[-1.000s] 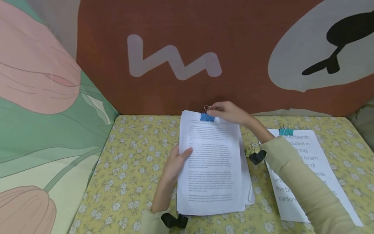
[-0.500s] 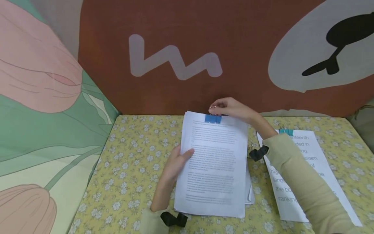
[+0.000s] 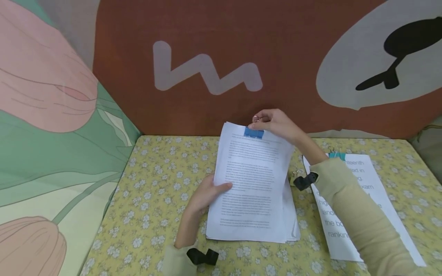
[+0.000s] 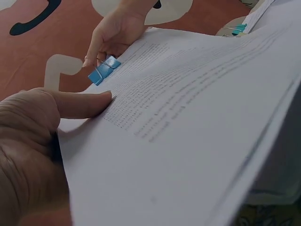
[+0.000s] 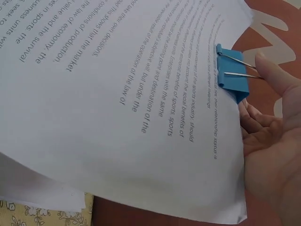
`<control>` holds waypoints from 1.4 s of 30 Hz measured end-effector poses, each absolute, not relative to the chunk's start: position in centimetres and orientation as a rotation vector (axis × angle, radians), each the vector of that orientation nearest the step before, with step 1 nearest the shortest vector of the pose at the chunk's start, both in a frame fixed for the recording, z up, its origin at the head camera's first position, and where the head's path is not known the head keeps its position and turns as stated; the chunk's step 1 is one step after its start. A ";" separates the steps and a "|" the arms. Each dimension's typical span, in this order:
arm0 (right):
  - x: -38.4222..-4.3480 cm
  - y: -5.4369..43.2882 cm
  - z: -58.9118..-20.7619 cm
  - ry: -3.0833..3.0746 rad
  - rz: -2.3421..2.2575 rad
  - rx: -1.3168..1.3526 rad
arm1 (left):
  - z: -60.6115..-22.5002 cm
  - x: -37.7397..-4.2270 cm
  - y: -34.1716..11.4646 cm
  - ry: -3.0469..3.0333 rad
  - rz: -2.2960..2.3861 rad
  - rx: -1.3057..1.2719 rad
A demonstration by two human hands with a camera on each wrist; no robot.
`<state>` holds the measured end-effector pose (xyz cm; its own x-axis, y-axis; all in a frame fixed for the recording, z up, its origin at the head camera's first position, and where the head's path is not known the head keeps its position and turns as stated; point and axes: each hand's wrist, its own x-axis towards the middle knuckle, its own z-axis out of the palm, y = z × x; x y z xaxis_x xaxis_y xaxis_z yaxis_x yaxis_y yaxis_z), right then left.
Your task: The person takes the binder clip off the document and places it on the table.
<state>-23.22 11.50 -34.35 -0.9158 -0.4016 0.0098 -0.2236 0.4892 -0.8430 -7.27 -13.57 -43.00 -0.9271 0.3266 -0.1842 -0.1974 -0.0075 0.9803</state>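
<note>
A sheaf of printed papers (image 3: 248, 191) is held up at a tilt, its far end raised. On its top edge sits a blue binder clip (image 3: 253, 133), also clear in the right wrist view, where its body (image 5: 233, 70) grips the sheets. My right hand (image 3: 277, 125) pinches the clip's wire handles; its thumb lies against their ends, and the fingers behind the paper are partly hidden. Along the left edge, my left hand (image 3: 206, 193) grips the sheaf, thumb on top (image 4: 84, 104) and the other fingers hidden underneath.
More loose papers (image 3: 292, 220) lie beneath the sheaf. Beside them, partly behind the right wrist, is a yellowish clip (image 3: 292, 180). To the right lies a large-print paper (image 3: 390, 218) with a teal binder clip (image 3: 336, 155). A brown patterned wall (image 3: 207, 111) borders the flowered tabletop (image 3: 162, 180).
The sheaf has shifted slightly right and away from me, its top edge now higher. My right hand has risen with the clip. My left hand keeps its hold on the left edge.
</note>
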 end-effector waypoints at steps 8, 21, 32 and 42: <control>-23.0 11.6 -34.2 2.611 -1.687 -0.410 | -43.3 -7.3 -13.4 1.993 1.936 0.131; -22.3 10.8 -34.0 2.358 -2.123 -0.305 | -43.0 -7.3 -14.5 2.141 1.932 -0.008; -19.9 9.8 -35.0 2.248 -2.038 -0.410 | -42.8 -7.1 -18.0 2.195 2.047 -0.297; -17.8 7.8 -37.8 2.262 -1.819 -0.425 | -41.2 -6.2 -22.1 2.356 1.890 -0.586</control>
<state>-17.77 7.83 -37.81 -0.9369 -0.3490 0.0188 -0.0933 0.1981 -0.9757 -6.25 -22.14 -41.20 -0.9253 -0.2516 -0.2838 -0.3316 0.1737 0.9273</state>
